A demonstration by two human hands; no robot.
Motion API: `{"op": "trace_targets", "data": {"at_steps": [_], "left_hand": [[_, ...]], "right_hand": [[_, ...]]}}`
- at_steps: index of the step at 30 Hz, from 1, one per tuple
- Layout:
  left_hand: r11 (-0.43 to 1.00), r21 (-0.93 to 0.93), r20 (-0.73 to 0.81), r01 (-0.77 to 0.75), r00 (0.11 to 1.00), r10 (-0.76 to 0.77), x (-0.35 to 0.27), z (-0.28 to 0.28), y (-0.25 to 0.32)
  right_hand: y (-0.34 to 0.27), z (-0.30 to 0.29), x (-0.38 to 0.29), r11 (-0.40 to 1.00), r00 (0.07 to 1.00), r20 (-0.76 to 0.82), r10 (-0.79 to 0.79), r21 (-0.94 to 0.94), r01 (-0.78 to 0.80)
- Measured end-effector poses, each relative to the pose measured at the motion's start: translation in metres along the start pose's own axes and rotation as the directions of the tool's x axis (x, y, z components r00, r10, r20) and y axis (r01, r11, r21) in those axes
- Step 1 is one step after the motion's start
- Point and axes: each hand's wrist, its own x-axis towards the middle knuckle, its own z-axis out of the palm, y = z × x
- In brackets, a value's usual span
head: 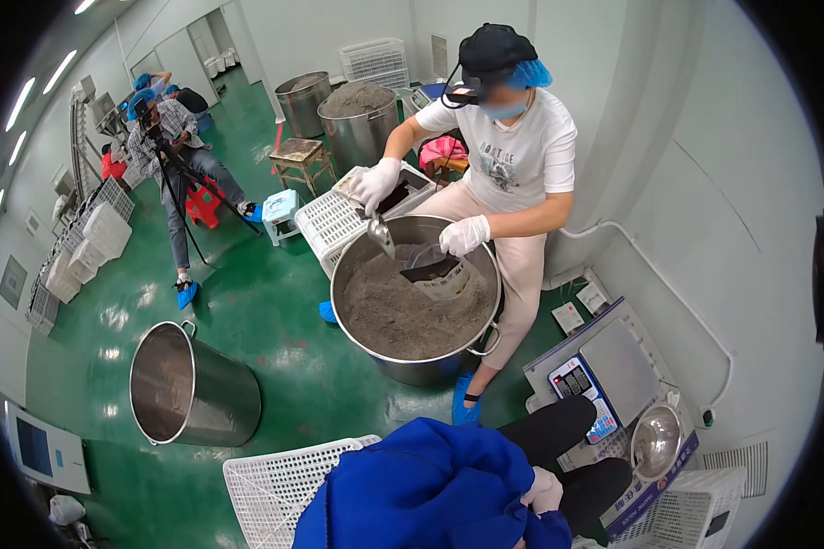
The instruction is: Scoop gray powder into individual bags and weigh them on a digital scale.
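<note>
At the lower right, white-gloved fingers [545, 491] show between the blue sleeves of my smock [426, 480]. They rest close together by my black-trousered legs [556, 432]. I cannot separate my left hand from my right there, and no held object is visible. Before me stands a large steel pot [412, 357] of grey-brown powder [405, 309]. A seated co-worker [515, 144] holds a metal scoop [381, 237] over it in one gloved hand. The co-worker's other gloved hand grips an open printed pouch [439, 278] above the powder.
To my right are a digital scale [584, 391], a steel bowl [657, 439] and a white crate [693, 511]. Another steel pot [226, 398] stands on the green floor. Beyond it, a person sits behind a tripod [178, 165]. A perforated basket [281, 487] lies beside me.
</note>
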Motion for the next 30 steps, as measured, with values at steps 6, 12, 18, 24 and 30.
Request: {"op": "trace_targets", "data": {"at_steps": [6,12,18,24,30], "left_hand": [[0.997,0.061,0.095,-0.048,0.995,0.042,0.002,-0.057,-0.052],[0.995,-0.096,0.118,-0.023,0.992,0.034,0.005,-0.031,-0.019],[0.963,-0.236,0.151,0.133,0.984,-0.099,-0.005,-0.053,-0.031],[0.985,-0.161,0.075,0.062,0.996,-0.050,0.003,0.012,0.020],[0.951,-0.283,0.106,0.121,0.990,-0.095,-0.005,0.025,0.063]], "right_hand": [[-0.067,-0.004,-0.021,0.996,0.994,0.104,-0.022,-0.084,0.031],[-0.103,-0.010,-0.027,0.991,0.986,0.156,0.058,-0.131,-0.037],[-0.109,0.006,-0.003,0.989,0.967,0.235,0.097,-0.135,-0.067],[-0.126,0.008,0.013,0.982,0.942,0.314,0.121,-0.176,-0.067],[-0.132,0.004,0.013,0.971,0.923,0.348,0.165,-0.223,-0.089]]}}
